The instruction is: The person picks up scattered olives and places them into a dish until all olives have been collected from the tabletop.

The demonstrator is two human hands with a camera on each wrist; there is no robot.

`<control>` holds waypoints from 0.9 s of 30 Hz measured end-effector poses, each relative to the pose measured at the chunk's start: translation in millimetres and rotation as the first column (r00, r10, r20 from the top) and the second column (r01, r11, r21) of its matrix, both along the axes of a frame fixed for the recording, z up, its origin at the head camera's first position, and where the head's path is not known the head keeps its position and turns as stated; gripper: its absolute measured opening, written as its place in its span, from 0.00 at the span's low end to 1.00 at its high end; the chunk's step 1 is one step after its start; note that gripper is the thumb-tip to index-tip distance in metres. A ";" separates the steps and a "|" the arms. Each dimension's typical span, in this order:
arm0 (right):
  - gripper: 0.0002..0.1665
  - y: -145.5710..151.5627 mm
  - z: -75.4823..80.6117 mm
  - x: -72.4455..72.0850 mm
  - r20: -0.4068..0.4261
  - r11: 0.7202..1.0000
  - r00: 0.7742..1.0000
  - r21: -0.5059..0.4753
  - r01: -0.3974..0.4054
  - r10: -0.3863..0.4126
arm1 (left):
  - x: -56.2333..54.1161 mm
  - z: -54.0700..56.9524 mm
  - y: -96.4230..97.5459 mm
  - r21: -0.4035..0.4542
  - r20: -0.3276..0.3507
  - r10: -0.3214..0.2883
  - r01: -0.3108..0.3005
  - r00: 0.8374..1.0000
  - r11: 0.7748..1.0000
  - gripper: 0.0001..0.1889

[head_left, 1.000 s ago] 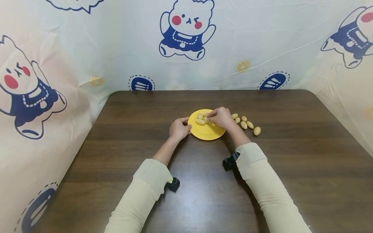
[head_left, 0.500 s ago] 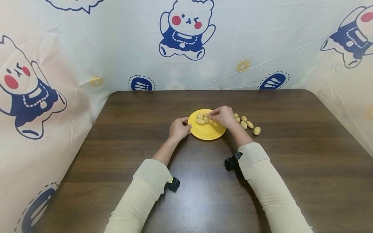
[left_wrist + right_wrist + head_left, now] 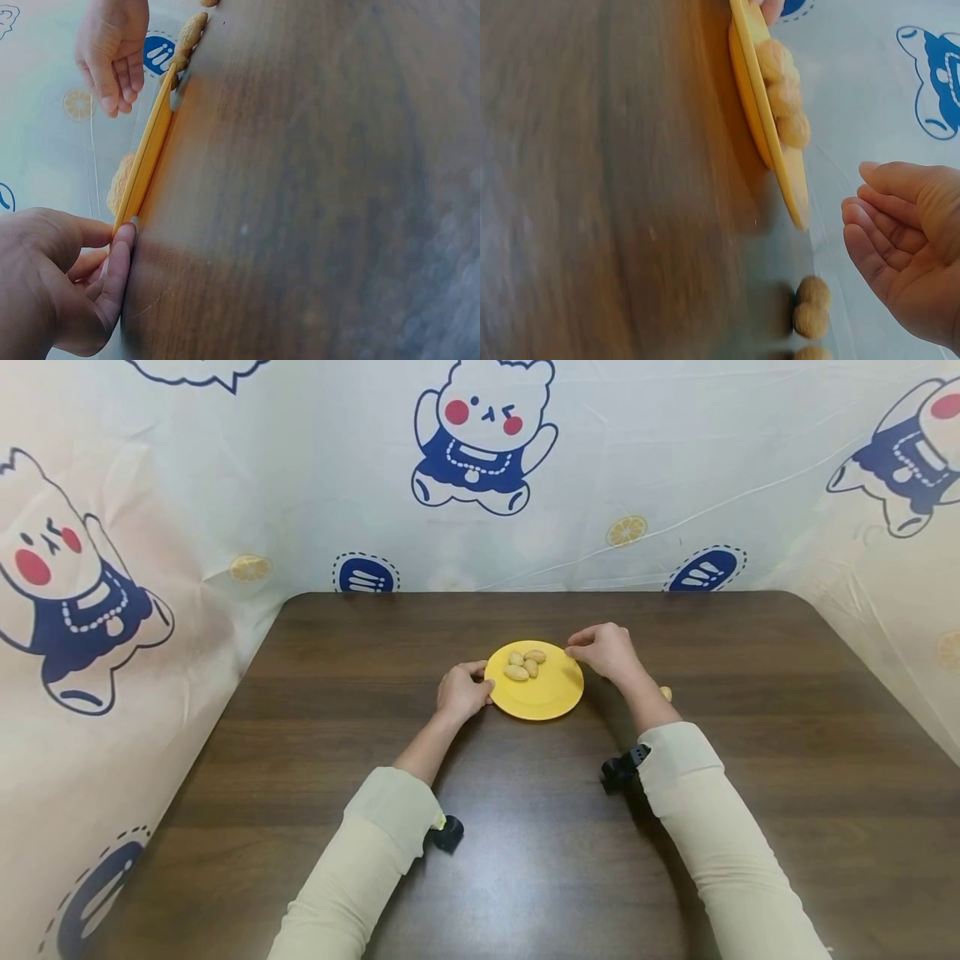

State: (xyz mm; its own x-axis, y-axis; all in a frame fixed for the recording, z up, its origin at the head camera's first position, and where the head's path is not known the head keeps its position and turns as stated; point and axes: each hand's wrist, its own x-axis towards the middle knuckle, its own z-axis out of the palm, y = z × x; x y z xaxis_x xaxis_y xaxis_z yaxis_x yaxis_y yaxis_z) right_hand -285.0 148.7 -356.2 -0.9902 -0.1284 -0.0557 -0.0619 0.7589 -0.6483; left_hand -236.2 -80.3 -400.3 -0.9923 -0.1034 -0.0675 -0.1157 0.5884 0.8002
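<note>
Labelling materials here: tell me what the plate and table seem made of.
Plate: probably plastic, smooth, from its even yellow colour and thin rim. Table: wood or wood-look laminate, slightly glossy, from its brown grain and hazy light reflection.

Plate (image 3: 536,702): round, yellow, lying flat, centre of the head view.
Clustered peanuts (image 3: 516,673): four, tan, unshelled, on its upper-left part.
Loose peanuts (image 3: 811,319): off the plate, lower right of the right wrist view.

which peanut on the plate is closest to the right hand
The back-right peanut in the head view; the other three on the yellow plate lie farther left or closer to the person.
</note>
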 end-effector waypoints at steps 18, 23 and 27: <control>0.19 41.5 -8.3 0.1 -0.062 0.994 0.996 0.087 0.073 -0.068 | -0.4 1.9 0.1 -0.014 -0.001 -0.008 0.008 1.000 1.000 0.21; 0.20 45.3 -10.5 -1.6 -0.041 0.990 0.996 0.120 0.078 -0.074 | 0.2 1.4 0.1 -0.013 0.003 0.000 0.000 1.000 1.000 0.22; 0.22 45.8 -10.4 -2.5 0.007 0.990 0.997 0.118 0.078 -0.079 | 0.1 1.2 0.5 -0.015 -0.001 0.000 0.000 1.000 1.000 0.22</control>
State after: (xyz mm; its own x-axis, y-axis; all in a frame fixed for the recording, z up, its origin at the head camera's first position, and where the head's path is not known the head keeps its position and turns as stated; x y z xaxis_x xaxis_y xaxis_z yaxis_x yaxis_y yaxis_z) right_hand -287.5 194.5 -366.6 -0.9961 -0.0422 -0.0776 0.0079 0.8322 -0.5544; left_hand -236.1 -79.8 -399.1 -0.9924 -0.1047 -0.0651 -0.1153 0.6005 0.7912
